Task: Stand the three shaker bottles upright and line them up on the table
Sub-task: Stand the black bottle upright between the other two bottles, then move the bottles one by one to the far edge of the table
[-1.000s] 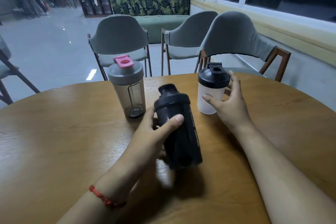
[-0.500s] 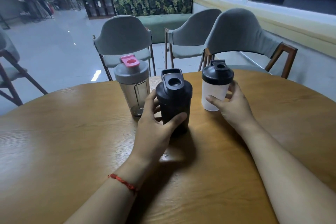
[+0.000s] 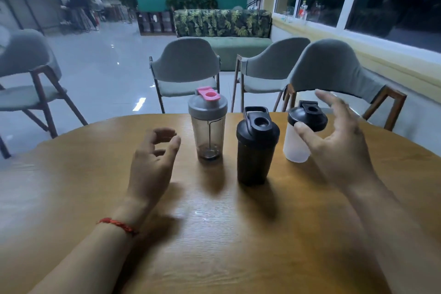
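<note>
The black shaker bottle (image 3: pixel 256 148) stands upright on the wooden table (image 3: pixel 214 234), its dark lid on and the carry loop tipped back. It sits between the two hands, a little nearer the right one, and nothing touches it. Beyond the fingertips of the left hand stands the smoky clear bottle (image 3: pixel 208 124) with its grey lid and pink flip cap, also upright, a dark residue at the bottom. The white bottle (image 3: pixel 298 141) with the black lid is upright too, just behind the right thumb, which crosses in front of its lid edge; whether thumb and lid touch I cannot tell, since the hand is blurred.

The left hand (image 3: pixel 152 162) hovers low over the table, to the near side of the smoky bottle, fingers loosely curled and holding nothing. The right hand (image 3: pixel 338 148) is spread wide, palm turned toward the white bottle, fingers raised above its lid, and it grips nothing either.

Judging by how things lie, the standing-up step looks done: all three bottles are on their bases. The row is loose, though. The black bottle sits closer to the person than its two neighbours, so the line bends at the middle. The next move, if any is needed, calls for a light push on the black bottle's side, away from the wrists, until its base is level with the others, keeping the push low so the tall bottle does not tip
</note>
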Demonstrator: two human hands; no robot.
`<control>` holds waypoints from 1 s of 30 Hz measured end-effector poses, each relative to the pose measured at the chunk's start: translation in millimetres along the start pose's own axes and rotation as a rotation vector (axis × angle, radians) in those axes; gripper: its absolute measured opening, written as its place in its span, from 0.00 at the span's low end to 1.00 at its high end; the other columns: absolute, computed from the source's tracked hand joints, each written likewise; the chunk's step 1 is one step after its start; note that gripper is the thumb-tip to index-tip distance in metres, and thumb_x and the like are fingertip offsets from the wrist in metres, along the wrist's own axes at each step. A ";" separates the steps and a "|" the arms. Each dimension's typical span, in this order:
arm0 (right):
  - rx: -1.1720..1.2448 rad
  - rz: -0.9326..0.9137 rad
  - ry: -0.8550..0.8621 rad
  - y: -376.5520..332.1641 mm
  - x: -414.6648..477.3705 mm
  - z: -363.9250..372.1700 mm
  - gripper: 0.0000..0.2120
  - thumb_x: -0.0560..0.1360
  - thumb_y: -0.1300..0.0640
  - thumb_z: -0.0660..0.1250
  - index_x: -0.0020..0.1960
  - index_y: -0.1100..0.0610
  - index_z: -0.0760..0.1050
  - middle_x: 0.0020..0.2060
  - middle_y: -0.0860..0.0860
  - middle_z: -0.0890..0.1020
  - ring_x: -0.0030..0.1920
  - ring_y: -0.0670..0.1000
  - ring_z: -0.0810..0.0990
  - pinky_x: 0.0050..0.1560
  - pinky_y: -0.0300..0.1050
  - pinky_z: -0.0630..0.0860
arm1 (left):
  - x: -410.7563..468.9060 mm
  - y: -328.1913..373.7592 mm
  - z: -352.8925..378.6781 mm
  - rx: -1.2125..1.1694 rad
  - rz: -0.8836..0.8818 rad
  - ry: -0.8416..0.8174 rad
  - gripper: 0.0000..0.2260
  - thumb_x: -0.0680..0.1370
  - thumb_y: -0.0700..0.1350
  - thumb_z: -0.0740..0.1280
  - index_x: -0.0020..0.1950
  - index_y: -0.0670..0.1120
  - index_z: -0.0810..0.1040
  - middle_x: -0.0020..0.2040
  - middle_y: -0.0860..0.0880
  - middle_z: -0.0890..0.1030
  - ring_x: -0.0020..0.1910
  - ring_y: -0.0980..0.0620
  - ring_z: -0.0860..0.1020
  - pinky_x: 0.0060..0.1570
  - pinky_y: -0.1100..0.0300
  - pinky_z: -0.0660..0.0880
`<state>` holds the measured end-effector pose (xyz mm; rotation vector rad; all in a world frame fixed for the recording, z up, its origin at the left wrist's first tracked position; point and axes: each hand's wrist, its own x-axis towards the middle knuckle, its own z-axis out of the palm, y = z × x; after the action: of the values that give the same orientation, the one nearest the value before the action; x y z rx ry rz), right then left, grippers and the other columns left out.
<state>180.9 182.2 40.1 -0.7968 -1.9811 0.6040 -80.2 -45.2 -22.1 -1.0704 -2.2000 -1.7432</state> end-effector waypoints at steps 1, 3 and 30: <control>0.035 -0.012 -0.049 -15.4 1.9 1.1 0.29 0.78 0.49 0.75 0.77 0.42 0.70 0.70 0.40 0.75 0.71 0.46 0.72 0.71 0.53 0.70 | 4.3 -14.4 -17.6 0.071 -0.005 -0.010 0.07 0.85 0.48 0.70 0.60 0.48 0.84 0.53 0.59 0.85 0.53 0.65 0.83 0.52 0.64 0.79; 0.044 -0.063 -0.116 -47.7 7.6 7.3 0.25 0.78 0.48 0.75 0.74 0.41 0.74 0.68 0.41 0.79 0.68 0.48 0.77 0.69 0.55 0.74 | 11.7 -42.4 -52.7 0.200 -0.043 -0.032 0.05 0.85 0.48 0.70 0.58 0.49 0.84 0.51 0.56 0.86 0.48 0.58 0.84 0.51 0.56 0.80; -0.148 -0.281 -0.509 -260.4 91.2 297.1 0.39 0.67 0.36 0.81 0.72 0.47 0.72 0.61 0.51 0.81 0.58 0.54 0.79 0.54 0.48 0.74 | 71.4 -170.5 -202.1 0.269 -0.426 0.148 0.12 0.81 0.50 0.68 0.40 0.46 0.81 0.36 0.46 0.83 0.41 0.43 0.81 0.42 0.50 0.77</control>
<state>-190.8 42.4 122.6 -0.4599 -2.5728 0.5315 -297.9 -207.8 -56.7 -0.4207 -2.6035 -1.5344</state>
